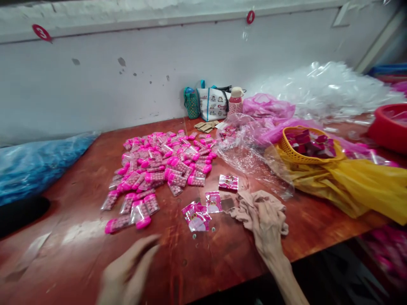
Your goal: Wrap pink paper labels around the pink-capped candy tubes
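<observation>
My right hand (266,222) is closed on a crumpled beige cloth (251,207) on the red-brown table. My left hand (132,269), blurred by motion, hovers over the table's near side, fingers apart and nothing between them. Beyond it lies a large pile of small clear bottles with pink caps (171,159), filled with pink beads. Between the pile and the cloth are several pink printed sachets (197,217), with a stack of sachets (228,182) just behind the cloth.
A yellow basket (313,159) of dark red packets stands at right on a yellow bag (359,186). Clear plastic (244,146) lies left of it. A red tub (389,127) is far right. Blue wrapped goods (41,165) lie left. A white bag (212,103) stands by the wall.
</observation>
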`<move>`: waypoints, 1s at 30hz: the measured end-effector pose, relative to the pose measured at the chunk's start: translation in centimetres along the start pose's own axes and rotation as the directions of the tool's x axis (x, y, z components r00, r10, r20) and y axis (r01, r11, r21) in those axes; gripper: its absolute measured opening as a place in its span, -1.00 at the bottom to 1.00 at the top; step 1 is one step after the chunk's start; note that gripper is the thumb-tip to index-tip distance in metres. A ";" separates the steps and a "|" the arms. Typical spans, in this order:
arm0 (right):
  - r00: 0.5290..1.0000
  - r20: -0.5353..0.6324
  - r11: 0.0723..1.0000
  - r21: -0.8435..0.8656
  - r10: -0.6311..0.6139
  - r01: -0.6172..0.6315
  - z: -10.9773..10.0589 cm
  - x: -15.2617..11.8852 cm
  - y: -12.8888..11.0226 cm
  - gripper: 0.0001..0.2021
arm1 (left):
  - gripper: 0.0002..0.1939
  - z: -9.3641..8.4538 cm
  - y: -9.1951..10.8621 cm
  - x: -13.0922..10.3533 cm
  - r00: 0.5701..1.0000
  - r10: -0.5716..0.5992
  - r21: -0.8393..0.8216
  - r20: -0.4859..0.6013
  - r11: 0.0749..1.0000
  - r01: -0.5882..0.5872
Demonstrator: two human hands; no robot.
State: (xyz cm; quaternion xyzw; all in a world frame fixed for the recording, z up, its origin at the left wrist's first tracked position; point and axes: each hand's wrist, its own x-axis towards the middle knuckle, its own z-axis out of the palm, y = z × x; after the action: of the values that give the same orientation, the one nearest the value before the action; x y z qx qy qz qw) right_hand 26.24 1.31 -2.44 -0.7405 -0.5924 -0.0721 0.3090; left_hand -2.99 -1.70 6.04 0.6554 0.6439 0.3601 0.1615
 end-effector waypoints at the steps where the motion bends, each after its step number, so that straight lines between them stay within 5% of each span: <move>1: 1.000 0.000 1.000 0.018 0.003 -0.003 -0.2 0.1 0.2 -0.68 | -0.80 2.8 2.0 1.1 0.979 0.095 -0.030 0.179 0.995 -0.092; 3: 1.000 0.001 0.998 0.060 -0.002 0.002 -0.5 0.2 0.8 -0.65 | -0.69 8.7 6.4 2.5 0.871 0.281 -0.021 0.404 0.954 -0.298; 6: 1.000 -0.005 0.991 0.130 -0.021 0.022 -0.9 0.0 1.7 -0.61 | -0.65 16.5 11.0 3.0 0.812 0.326 0.003 0.485 0.927 -0.374; 8: 1.000 -0.007 0.985 0.169 -0.029 0.029 -1.1 -0.1 2.2 -0.60 | -0.74 19.7 11.8 2.9 0.814 0.286 0.057 0.505 0.930 -0.362; 11: 1.000 0.002 0.982 0.186 -0.017 0.016 -1.0 0.3 2.3 -0.60 | -0.82 21.7 11.0 3.0 0.822 0.236 0.112 0.518 0.934 -0.338; 16: 0.999 0.010 0.989 0.140 0.049 -0.050 -0.7 1.8 1.6 -0.59 | -0.73 19.7 8.7 4.1 0.863 0.224 0.145 0.452 0.937 -0.319; 19: 0.995 -0.030 0.989 0.114 0.097 -0.093 -1.1 1.9 -0.3 -0.60 | -0.70 15.5 5.4 4.4 0.927 0.210 0.171 0.311 0.947 -0.272; 22: 0.992 -0.074 0.988 0.129 0.098 -0.088 -1.2 1.1 -4.8 -0.63 | -0.75 10.6 1.0 4.3 0.986 0.141 0.228 0.084 0.961 -0.157; 24: 0.998 0.065 0.963 0.271 -0.018 0.000 -0.4 0.5 -8.5 -0.74 | -0.75 8.2 -1.3 4.0 0.993 0.114 0.246 -0.019 0.963 -0.106; 27: 0.977 0.196 0.941 0.339 -0.084 0.012 1.7 -0.5 -12.9 -0.87 | -0.75 6.9 -2.9 3.4 0.990 0.096 0.218 -0.099 0.973 -0.073; 30: 0.972 0.211 0.941 0.338 -0.099 0.022 3.6 -1.3 -14.3 -0.85 | -0.78 7.3 -2.8 3.0 0.989 0.064 0.155 -0.137 0.987 -0.042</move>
State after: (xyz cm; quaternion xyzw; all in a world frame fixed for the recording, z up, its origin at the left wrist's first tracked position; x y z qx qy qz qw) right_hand 11.77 3.68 -0.64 -0.6622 -0.6498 0.1039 0.3584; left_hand -0.34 3.36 -0.04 0.6556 0.6616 0.3596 0.0554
